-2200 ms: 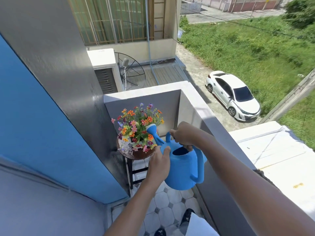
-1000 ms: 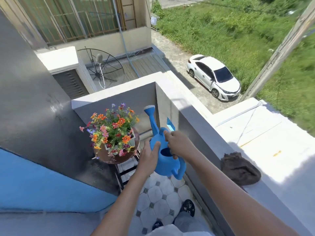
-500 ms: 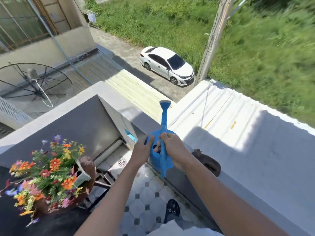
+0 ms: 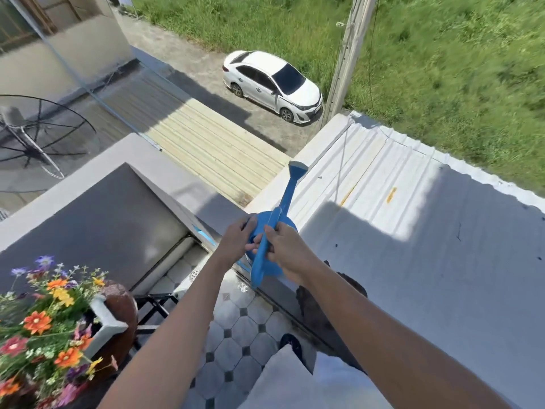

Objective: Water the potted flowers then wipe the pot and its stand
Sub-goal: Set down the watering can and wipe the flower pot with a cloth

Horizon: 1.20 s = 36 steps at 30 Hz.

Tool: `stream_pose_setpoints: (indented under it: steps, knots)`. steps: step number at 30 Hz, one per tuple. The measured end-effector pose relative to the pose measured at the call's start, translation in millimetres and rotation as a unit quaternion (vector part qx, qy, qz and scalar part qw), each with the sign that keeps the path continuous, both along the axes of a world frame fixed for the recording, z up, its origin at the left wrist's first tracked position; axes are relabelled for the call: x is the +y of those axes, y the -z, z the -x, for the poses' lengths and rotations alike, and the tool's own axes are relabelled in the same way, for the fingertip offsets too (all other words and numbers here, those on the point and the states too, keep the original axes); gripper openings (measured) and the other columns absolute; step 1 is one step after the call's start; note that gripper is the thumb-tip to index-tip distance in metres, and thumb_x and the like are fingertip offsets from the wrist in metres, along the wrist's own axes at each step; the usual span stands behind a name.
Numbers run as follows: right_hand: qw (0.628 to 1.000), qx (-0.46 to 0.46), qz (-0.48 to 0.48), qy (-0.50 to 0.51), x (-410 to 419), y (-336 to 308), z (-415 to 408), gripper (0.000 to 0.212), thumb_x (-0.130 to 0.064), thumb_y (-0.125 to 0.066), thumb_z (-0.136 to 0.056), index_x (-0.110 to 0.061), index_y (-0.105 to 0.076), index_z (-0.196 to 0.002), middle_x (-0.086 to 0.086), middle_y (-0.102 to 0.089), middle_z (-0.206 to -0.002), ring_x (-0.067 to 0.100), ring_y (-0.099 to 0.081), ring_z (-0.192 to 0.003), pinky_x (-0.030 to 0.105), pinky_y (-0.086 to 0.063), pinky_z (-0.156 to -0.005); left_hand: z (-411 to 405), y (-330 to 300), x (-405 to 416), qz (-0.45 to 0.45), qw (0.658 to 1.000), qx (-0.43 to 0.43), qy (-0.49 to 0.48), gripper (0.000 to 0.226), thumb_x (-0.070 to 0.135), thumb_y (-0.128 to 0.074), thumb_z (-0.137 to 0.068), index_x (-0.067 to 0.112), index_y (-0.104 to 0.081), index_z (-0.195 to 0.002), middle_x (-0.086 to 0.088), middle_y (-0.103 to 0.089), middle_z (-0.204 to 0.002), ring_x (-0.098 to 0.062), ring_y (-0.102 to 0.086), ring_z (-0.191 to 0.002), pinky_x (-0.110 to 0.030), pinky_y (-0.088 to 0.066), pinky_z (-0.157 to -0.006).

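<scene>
A blue watering can (image 4: pixel 269 228) sits upright over the balcony wall's top ledge (image 4: pixel 298 286), its spout aimed away toward the white roof. My left hand (image 4: pixel 236 237) grips the can's left side and my right hand (image 4: pixel 284 252) holds its handle. The potted flowers (image 4: pixel 44 317), orange, red and purple, fill the lower left in a white pot on a round brown stand top (image 4: pixel 124 308) with black legs (image 4: pixel 153 305). A dark brown cloth (image 4: pixel 312 305) lies on the ledge under my right forearm, partly hidden.
The balcony floor (image 4: pixel 236 326) has grey octagonal tiles and a round drain. Grey balcony walls (image 4: pixel 124 219) enclose the corner. Beyond the ledge lies a white corrugated roof (image 4: pixel 427 231); far below stand a white car (image 4: pixel 271 84), a pole and grass.
The can was tilted over the flowers, then swung right and away from them to the ledge. My view turned right, so the flowers slid to the lower left.
</scene>
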State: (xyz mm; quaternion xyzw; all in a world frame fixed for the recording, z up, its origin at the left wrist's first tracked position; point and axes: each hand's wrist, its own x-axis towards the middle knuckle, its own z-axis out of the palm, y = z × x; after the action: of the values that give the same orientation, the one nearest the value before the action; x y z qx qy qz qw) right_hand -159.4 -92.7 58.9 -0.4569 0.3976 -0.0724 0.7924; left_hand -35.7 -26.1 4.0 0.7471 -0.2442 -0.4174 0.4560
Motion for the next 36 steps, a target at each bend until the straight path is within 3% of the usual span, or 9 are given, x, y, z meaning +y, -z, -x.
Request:
stream_pose_setpoints:
  steps: [7,11,14,18,22,26,31,33,36]
  knots:
    - [1.0,0.009,0.01,-0.015,0,17,-1,0.026,-0.021,-0.041,-0.106,0.001,-0.051,-0.117,0.015,-0.067,-0.101,0.03,-0.073,-0.096,0.041,-0.06,-0.085,-12,16,0,-0.012,1.0,-0.001,0.018,0.039,0.046,-0.045,-0.099,0.013,-0.065,-0.107,-0.004,-0.056,-0.073,-0.019,-0.049,-0.07,-0.042,-0.043,-0.071]
    - [0.989,0.072,0.104,-0.081,-10,17,13,0.026,-0.029,-0.049,-0.102,-0.008,-0.059,-0.114,0.009,-0.072,-0.103,0.021,-0.075,-0.085,0.031,-0.061,-0.069,-12,11,-3,-0.045,0.998,-0.042,0.028,0.033,0.039,-0.044,-0.101,0.02,-0.064,-0.118,-0.006,-0.071,-0.109,-0.018,-0.065,-0.099,-0.042,-0.049,-0.094]
    - [0.974,0.109,0.187,-0.063,-28,14,29,0.025,-0.028,-0.05,-0.102,-0.008,-0.064,-0.107,0.008,-0.073,-0.096,0.013,-0.068,-0.066,0.027,-0.051,-0.057,2,-10,-13,-0.05,0.984,-0.17,-0.006,0.04,0.041,-0.044,-0.1,0.02,-0.056,-0.131,0.007,-0.06,-0.128,-0.011,-0.054,-0.119,-0.029,-0.04,-0.101]
    - [0.941,0.179,0.287,0.001,-55,26,66,0.016,-0.024,-0.054,-0.098,-0.015,-0.067,-0.098,0.002,-0.072,-0.084,0.012,-0.064,-0.063,0.029,-0.049,-0.059,51,-53,-35,0.099,0.947,-0.305,-0.005,0.036,0.035,-0.05,-0.1,0.013,-0.057,-0.127,0.008,-0.06,-0.121,-0.005,-0.053,-0.112,-0.019,-0.038,-0.098]
    - [0.901,0.276,0.331,-0.054,-68,53,112,0.024,-0.009,-0.053,-0.09,-0.015,-0.069,-0.107,0.002,-0.069,-0.097,0.017,-0.062,-0.084,0.024,-0.045,-0.075,99,-43,-51,0.143,0.938,-0.293,0.114,0.026,0.027,-0.053,-0.097,0.015,-0.063,-0.118,0.003,-0.065,-0.112,-0.008,-0.06,-0.099,-0.024,-0.048,-0.088]
    - [0.864,0.373,0.323,-0.103,-63,83,157,0.046,-0.008,-0.055,-0.084,-0.012,-0.054,-0.13,0.009,-0.049,-0.13,0.021,-0.049,-0.114,0.027,-0.043,-0.094,135,10,-58,-0.016,0.935,-0.261,0.24,0.035,0.03,-0.054,-0.095,0.014,-0.056,-0.127,-0.005,-0.06,-0.121,-0.021,-0.059,-0.107,-0.037,-0.049,-0.091]
    - [0.806,0.487,0.309,-0.135,-40,110,185,0.059,-0.04,-0.068,-0.086,-0.007,-0.047,-0.131,0.012,-0.039,-0.135,0.029,-0.034,-0.13,0.039,-0.041,-0.099,160,75,-41,-0.232,0.84,-0.392,0.294,0.061,0.053,-0.061,-0.087,0.011,-0.053,-0.13,-0.012,-0.055,-0.126,-0.029,-0.049,-0.121,-0.036,-0.04,-0.101]
    - [0.804,0.477,0.334,-0.123,-30,120,191,0.053,-0.038,-0.069,-0.087,-0.009,-0.052,-0.128,0.012,-0.041,-0.132,0.029,-0.034,-0.128,0.038,-0.04,-0.099,162,85,-33,-0.194,0.856,-0.394,0.273,0.039,0.04,-0.065,-0.088,0.015,-0.061,-0.117,-0.009,-0.06,-0.115,-0.028,-0.053,-0.112,-0.035,-0.043,-0.093]
    - [0.832,0.424,0.35,-0.076,-17,126,192,0.042,-0.024,-0.069,-0.085,-0.013,-0.058,-0.123,0.01,-0.049,-0.124,0.027,-0.043,-0.12,0.031,-0.04,-0.096,159,79,-24,-0.119,0.933,-0.253,0.226,0.013,0.025,-0.062,-0.087,0.017,-0.061,-0.097,-0.004,-0.066,-0.097,-0.025,-0.061,-0.093,-0.034,-0.048,-0.074]
